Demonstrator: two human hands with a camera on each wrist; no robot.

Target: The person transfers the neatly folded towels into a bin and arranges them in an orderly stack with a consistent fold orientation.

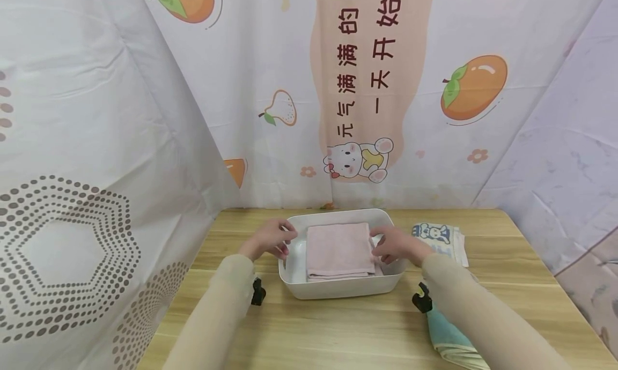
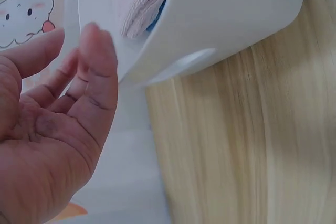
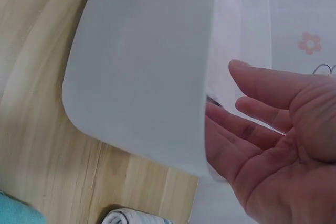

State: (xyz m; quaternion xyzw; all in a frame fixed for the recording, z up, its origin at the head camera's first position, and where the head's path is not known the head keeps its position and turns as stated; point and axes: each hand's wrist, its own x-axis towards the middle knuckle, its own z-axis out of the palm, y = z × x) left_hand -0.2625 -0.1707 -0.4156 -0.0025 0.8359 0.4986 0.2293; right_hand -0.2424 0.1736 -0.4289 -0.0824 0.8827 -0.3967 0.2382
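Note:
A white plastic bin (image 1: 338, 291) sits on the wooden table, with a folded pink towel (image 1: 338, 249) lying flat inside it. In the left wrist view a bit of blue cloth (image 2: 157, 15) peeks out beneath the pink towel. My left hand (image 1: 271, 238) is at the bin's left end, its fingers loosely bent with nothing between them. Over the right end reaches my right hand (image 1: 397, 245), fingers inside the rim beside the towel's right edge. In the right wrist view the bin's wall hides part of those relaxed fingers.
Right of the bin lies a white towel with a blue cartoon print (image 1: 436, 238). Closer in, a teal rolled towel (image 1: 449, 330) is partly hidden by my right sleeve. A printed curtain (image 1: 280, 161) hangs behind the wooden table (image 1: 333, 332).

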